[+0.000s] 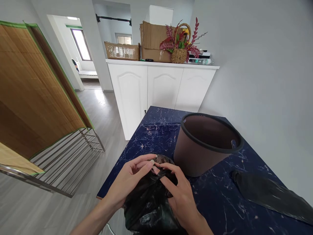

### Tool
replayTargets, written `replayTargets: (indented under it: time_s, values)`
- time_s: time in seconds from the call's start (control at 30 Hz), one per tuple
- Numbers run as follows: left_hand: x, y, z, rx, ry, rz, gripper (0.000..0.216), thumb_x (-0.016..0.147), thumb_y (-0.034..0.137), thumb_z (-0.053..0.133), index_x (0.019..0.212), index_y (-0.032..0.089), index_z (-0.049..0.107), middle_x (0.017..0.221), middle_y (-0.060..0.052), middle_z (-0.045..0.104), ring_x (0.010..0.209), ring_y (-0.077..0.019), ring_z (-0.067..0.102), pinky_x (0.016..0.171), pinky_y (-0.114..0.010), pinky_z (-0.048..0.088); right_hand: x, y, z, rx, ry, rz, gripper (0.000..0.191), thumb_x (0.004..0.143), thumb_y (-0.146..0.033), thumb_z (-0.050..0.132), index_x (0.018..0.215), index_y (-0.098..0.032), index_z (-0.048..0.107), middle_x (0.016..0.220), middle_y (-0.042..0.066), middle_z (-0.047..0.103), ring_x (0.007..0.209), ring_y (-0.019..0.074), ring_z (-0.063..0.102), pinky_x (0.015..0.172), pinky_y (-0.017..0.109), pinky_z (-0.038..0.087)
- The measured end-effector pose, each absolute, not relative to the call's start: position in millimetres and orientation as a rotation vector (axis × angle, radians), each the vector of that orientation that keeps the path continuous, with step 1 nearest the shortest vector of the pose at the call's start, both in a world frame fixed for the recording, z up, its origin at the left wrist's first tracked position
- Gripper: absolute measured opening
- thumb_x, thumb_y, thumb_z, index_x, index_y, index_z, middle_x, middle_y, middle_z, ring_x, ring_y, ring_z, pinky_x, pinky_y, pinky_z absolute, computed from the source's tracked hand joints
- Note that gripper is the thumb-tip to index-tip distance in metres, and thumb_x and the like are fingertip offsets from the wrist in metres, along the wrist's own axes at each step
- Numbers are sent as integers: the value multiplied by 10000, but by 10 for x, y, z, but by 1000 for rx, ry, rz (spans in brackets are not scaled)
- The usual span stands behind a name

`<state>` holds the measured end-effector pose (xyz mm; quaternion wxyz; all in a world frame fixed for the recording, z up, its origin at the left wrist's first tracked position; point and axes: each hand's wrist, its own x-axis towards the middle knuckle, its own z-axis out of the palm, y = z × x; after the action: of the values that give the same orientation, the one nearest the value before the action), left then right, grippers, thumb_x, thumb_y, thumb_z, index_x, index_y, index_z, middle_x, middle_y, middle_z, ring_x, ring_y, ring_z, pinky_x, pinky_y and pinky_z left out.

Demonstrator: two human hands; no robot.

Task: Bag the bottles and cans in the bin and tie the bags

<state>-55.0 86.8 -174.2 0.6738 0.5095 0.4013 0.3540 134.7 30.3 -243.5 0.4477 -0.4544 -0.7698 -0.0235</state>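
Note:
A filled black plastic garbage bag point(151, 209) sits at the near edge of the blue table, gathered at its top. My left hand point(130, 176) pinches the gathered plastic from the left, thumb and fingers pressed together. From the right, my right hand point(179, 192) grips the same twisted neck, its fingers meeting those of the left. Folds of plastic partly hide the fingertips. Just beyond my right hand stands a brown trash can point(198, 160) with a dark rim, upright and open at the top.
Another black plastic bag point(271, 192) lies flat on the dark blue marbled table point(156, 130), at right. Behind is a white cabinet point(163, 85) bearing cardboard boxes point(153, 39) and a flower basket point(179, 56). A metal rack point(80, 153) with a bamboo screen point(41, 88) stands left.

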Motion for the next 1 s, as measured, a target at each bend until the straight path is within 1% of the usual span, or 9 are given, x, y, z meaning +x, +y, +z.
replayTargets:
  time_s: [0.2,0.37,0.43,0.5,0.6,0.7,0.8,0.9,1.0]
  values:
    - [-593,901,-1619,1209,908,580,441,958,633,705,1056,228,850,979,-59,823,873,-200,741,765,-252,540,1296,326,-2411,-1134,-1891,-57,616,1027,-53,511,1558,-363,529,1419,119,556,1280,289,588,913,406,584]
    - [-570,936,-1634,1233,943,647,415,865,527,854,1179,257,831,911,-29,825,842,-181,739,755,-241,536,1273,342,-2449,-1135,-1887,-91,459,1028,-91,529,1413,-319,631,1420,127,558,1247,301,604,880,421,591]
    - [-567,948,-1648,1251,967,681,413,852,505,871,1175,252,825,859,-19,817,826,-182,739,767,-254,543,1279,335,-2460,-1140,-1913,-106,489,1014,-48,476,1401,-299,638,1440,135,564,1282,305,601,889,420,600]
    - [-571,959,-1655,1261,970,720,404,845,506,874,1148,243,820,816,-14,807,809,-188,737,765,-266,546,1295,315,-2464,-1150,-1942,-128,586,977,29,400,1409,-290,635,1480,138,559,1330,298,590,919,421,609]
    - [-596,968,-1657,1299,969,756,400,847,519,867,1123,235,811,841,-28,819,813,-194,729,747,-270,539,1339,273,-2470,-1153,-1941,-187,644,955,80,376,1414,-292,631,1507,120,583,1322,270,611,964,429,613]
    - [-629,966,-1659,1340,1012,776,394,849,529,864,1104,235,806,833,-23,812,770,-174,694,717,-258,518,1399,252,-2473,-1077,-1854,-215,555,974,84,442,1368,-253,642,1419,108,674,1253,234,664,1006,423,603]
    - [-646,959,-1657,1345,1030,772,400,853,541,857,1106,237,797,800,-6,791,744,-159,667,727,-256,509,1449,264,-2446,-1005,-1759,-213,414,977,75,533,1252,-201,671,1318,118,737,1234,236,696,1031,437,594]
    - [-649,966,-1641,1403,1038,785,379,869,545,836,1092,242,790,831,-10,797,781,-175,680,773,-276,518,1484,262,-2409,-974,-1728,-227,358,955,80,587,1130,-211,698,1286,111,759,1221,260,723,988,455,611]
    - [-663,996,-1606,1563,1084,811,337,885,556,805,1011,243,789,921,-33,817,872,-217,714,855,-318,532,1523,201,-2411,-994,-1741,-199,345,955,56,611,1106,-241,703,1255,98,768,1179,283,745,924,479,631]
